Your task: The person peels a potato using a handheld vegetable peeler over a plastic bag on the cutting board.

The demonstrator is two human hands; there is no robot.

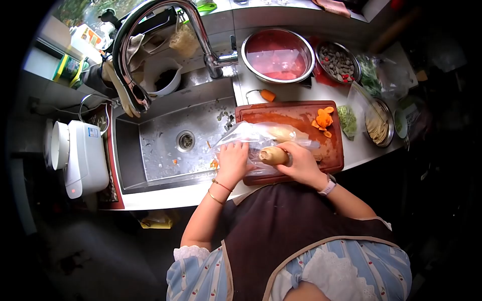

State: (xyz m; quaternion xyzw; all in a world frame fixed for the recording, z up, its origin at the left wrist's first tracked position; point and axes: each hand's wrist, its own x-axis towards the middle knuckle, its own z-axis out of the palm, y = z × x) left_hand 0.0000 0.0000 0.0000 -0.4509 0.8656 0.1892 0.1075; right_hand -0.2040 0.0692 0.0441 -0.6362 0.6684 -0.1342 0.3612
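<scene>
at far left, a green-and-yellow container and a bottle with an orange label; neither shows readable print; below, a white appliance bears a blue sticker, lettering too small to read; a faucet arches over the sink; the left hand lies on a clear plastic bag, cannot tell whether its grip is closed; the bag covers part of the cutting board on the desk; a pale root vegetable is above the board, the grip of the right hand clamped around it; orange pieces lie at the board's far right corner; a metal basin stands behind.
</scene>
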